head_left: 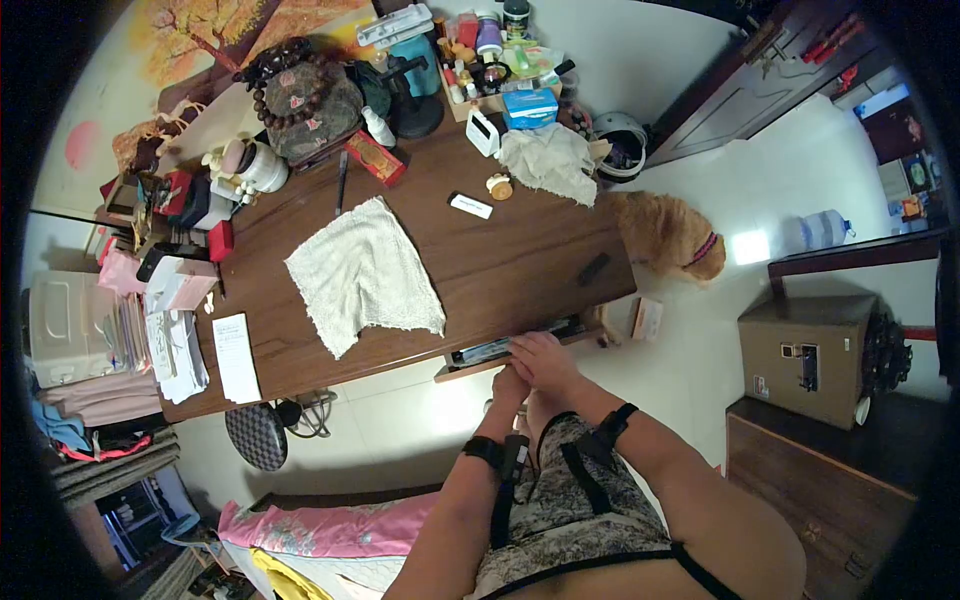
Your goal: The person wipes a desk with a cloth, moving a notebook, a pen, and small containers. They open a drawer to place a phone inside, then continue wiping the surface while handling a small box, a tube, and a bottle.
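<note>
Wooden shallow drawer (468,369), right hand (545,360) touching its edge

- The shallow wooden drawer (452,372) I'm looking at sits open under the near edge of the desk (520,260).
- A dark flat thing (485,351) lies lengthwise inside, can't tell what.

The left hand (510,387) is partly covered by the right hand (545,362), so neither grip can be made out. Only the front strip of the drawer (490,353) shows; the rest runs under the desk (520,265). The desk corner hides part of the dog (665,235). Labels on the bottles (490,35) and print on the paper (235,355) are too small to read.
</note>
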`<state>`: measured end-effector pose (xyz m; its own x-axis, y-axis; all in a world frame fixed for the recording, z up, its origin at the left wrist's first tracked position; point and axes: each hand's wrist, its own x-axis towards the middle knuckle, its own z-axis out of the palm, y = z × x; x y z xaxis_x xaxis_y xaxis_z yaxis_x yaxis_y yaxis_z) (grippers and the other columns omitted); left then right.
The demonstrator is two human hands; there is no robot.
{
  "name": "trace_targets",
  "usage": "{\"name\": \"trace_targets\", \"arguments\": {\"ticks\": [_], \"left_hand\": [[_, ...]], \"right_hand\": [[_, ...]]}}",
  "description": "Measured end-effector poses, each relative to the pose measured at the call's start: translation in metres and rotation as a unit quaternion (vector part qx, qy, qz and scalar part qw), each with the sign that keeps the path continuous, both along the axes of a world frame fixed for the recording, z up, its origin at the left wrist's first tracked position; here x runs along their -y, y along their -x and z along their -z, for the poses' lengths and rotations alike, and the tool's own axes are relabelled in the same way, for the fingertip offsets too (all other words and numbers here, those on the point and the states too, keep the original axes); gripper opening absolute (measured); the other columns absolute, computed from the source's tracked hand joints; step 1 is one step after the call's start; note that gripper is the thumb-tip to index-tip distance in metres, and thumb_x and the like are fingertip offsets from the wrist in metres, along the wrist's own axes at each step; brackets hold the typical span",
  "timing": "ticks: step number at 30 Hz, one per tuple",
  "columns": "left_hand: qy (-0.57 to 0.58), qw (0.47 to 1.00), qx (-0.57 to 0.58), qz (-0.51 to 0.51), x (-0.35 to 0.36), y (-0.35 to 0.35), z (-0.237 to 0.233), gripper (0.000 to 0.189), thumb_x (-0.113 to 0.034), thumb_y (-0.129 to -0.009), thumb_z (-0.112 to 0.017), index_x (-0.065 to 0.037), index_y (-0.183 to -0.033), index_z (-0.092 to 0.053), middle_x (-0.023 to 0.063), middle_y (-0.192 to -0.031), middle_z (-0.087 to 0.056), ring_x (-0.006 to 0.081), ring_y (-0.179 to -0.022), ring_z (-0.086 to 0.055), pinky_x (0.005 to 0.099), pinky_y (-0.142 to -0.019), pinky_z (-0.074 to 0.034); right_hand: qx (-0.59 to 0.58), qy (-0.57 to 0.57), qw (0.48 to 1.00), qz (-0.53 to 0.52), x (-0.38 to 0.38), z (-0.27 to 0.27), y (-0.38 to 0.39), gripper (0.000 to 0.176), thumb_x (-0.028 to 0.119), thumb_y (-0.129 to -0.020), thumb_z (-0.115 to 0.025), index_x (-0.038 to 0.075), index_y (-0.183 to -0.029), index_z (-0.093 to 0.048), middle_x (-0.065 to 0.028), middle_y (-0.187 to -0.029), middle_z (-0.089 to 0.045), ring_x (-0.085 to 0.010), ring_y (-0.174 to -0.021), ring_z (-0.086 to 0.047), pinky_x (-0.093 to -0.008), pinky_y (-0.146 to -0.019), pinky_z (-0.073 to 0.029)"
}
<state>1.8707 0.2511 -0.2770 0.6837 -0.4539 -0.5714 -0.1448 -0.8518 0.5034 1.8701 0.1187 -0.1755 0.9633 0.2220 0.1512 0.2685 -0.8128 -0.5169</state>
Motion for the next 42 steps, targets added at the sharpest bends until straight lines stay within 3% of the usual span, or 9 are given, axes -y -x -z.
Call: {"name": "trace_targets", "arguments": {"ticks": [3, 7, 22, 26, 30, 32, 33, 36, 42], "left_hand": [[0.084, 0.993, 0.081, 0.012, -0.005, -0.001, 0.015, 0.034, -0.036, -0.087, -0.055, -0.010, -0.105, -0.065, 0.0153, -0.095, -0.070, 0.0323, -0.090, -0.068, 0.0418, -0.079, -0.054], [0.137, 0.980, 0.146, 0.023, -0.004, -0.008, 0.026, 0.036, -0.038, -0.085, -0.057, -0.011, -0.109, -0.063, 0.0133, -0.102, -0.068, 0.0308, -0.092, -0.067, 0.0417, -0.079, -0.054], [0.099, 0.989, 0.067, -0.083, 0.015, -0.052, 0.012, 0.039, -0.037, -0.089, -0.055, -0.012, -0.118, -0.060, 0.0161, -0.118, -0.063, 0.0339, -0.108, -0.061, 0.0426, -0.091, -0.048], [0.195, 0.972, 0.006, -0.128, 0.019, -0.067, -0.010, 0.056, -0.039, -0.095, -0.048, -0.013, -0.143, -0.035, 0.0160, -0.141, -0.046, 0.0321, -0.129, -0.044, 0.0420, -0.107, -0.035], [0.140, 0.977, -0.086, -0.135, 0.017, -0.078, -0.020, 0.054, -0.036, -0.095, -0.049, -0.008, -0.140, -0.039, 0.0163, -0.144, -0.042, 0.0307, -0.133, -0.039, 0.0417, -0.110, -0.030], [0.089, 0.983, -0.103, -0.122, 0.015, -0.072, -0.004, 0.053, -0.036, -0.095, -0.050, -0.006, -0.138, -0.042, 0.0174, -0.144, -0.042, 0.0314, -0.133, -0.039, 0.0422, -0.111, -0.029], [0.054, 0.992, -0.042, -0.109, 0.012, -0.059, 0.035, 0.060, -0.051, -0.092, -0.041, -0.010, -0.136, -0.049, 0.0134, -0.142, -0.047, 0.0303, -0.133, -0.040, 0.0412, -0.110, -0.031], [-0.020, 0.994, -0.103, -0.022, 0.001, -0.065, 0.003, 0.062, -0.053, -0.092, -0.042, -0.010, -0.136, -0.049, 0.0150, -0.141, -0.047, 0.0321, -0.132, -0.042, 0.0421, -0.108, -0.033], [0.140, 0.949, -0.256, 0.117, -0.028, -0.110, -0.067, 0.047, -0.041, -0.095, -0.050, -0.008, -0.128, -0.057, 0.0156, -0.131, -0.056, 0.0326, -0.116, -0.056, 0.0377, -0.099, -0.042]], "right_hand": [[-0.012, -0.056, 0.998, -0.036, 0.001, -0.008, -0.004, 0.024, 0.025, -0.084, -0.061, 0.007, -0.099, -0.064, -0.0101, -0.102, -0.065, -0.0296, -0.097, -0.058, -0.0405, -0.086, -0.049], [0.001, -0.079, 0.997, -0.023, -0.004, -0.014, -0.010, 0.017, 0.022, -0.082, -0.061, 0.007, -0.090, -0.064, -0.0089, -0.092, -0.064, -0.0289, -0.088, -0.059, -0.0384, -0.078, -0.051], [0.055, -0.140, 0.987, 0.062, 0.009, -0.039, -0.064, 0.006, 0.012, -0.082, -0.063, 0.006, -0.083, -0.065, -0.0097, -0.081, -0.065, -0.0300, -0.075, -0.062, -0.0381, -0.067, -0.052], [0.068, -0.142, 0.985, 0.075, 0.018, -0.049, -0.088, 0.005, 0.011, -0.083, -0.063, 0.007, -0.082, -0.065, -0.0088, -0.079, -0.065, -0.0290, -0.075, -0.062, -0.0376, -0.066, -0.052], [0.060, -0.170, 0.980, 0.081, 0.028, -0.057, -0.109, 0.006, 0.011, -0.084, -0.061, 0.007, -0.082, -0.065, -0.0091, -0.079, -0.065, -0.0294, -0.075, -0.062, -0.0380, -0.066, -0.052], [0.066, -0.155, 0.983, 0.067, 0.032, -0.061, -0.119, 0.007, 0.011, -0.085, -0.061, 0.006, -0.082, -0.065, -0.0099, -0.079, -0.065, -0.0299, -0.075, -0.062, -0.0382, -0.066, -0.051], [0.069, -0.147, 0.985, 0.060, 0.034, -0.064, -0.124, 0.007, 0.010, -0.085, -0.060, 0.006, -0.082, -0.065, -0.0102, -0.079, -0.065, -0.0302, -0.075, -0.062, -0.0383, -0.066, -0.051], [0.057, -0.179, 0.980, 0.067, 0.036, -0.069, -0.143, 0.010, 0.013, -0.085, -0.061, 0.004, -0.081, -0.064, -0.0118, -0.080, -0.065, -0.0323, -0.077, -0.062, -0.0410, -0.068, -0.050], [0.053, -0.211, 0.974, 0.065, 0.020, -0.067, -0.173, 0.013, 0.014, -0.087, -0.059, 0.003, -0.082, -0.065, -0.0133, -0.079, -0.065, -0.0330, -0.076, -0.062, -0.0422, -0.069, -0.050]]}}
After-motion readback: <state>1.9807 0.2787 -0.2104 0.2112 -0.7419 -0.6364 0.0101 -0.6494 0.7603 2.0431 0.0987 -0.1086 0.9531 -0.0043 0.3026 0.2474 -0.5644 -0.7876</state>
